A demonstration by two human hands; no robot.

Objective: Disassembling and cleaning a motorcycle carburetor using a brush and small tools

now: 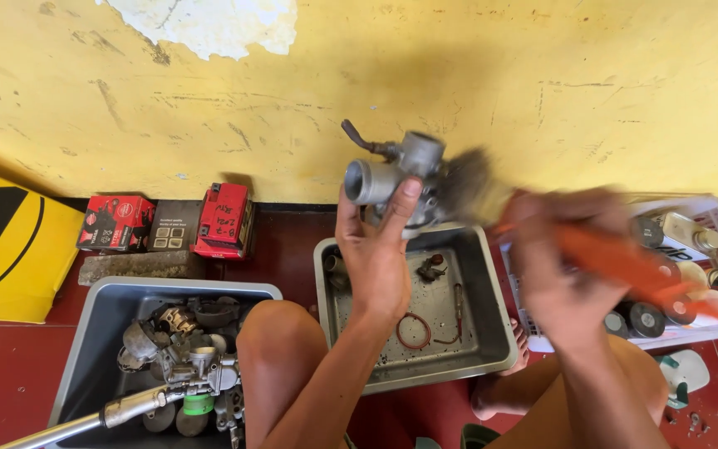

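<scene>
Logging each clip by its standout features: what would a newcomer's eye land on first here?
First, the grey metal carburetor held up against the yellow wall in the left hand, while the blurred right hand works an orange-handled brush against it. Below sit a grey tray holding red rubber rings and a bin of metal parts at lower left.

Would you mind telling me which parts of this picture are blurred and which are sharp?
Head view: the right hand and its orange-handled brush are smeared by motion blur; the left hand, the carburetor it holds and the metal tray below are sharp.
</scene>
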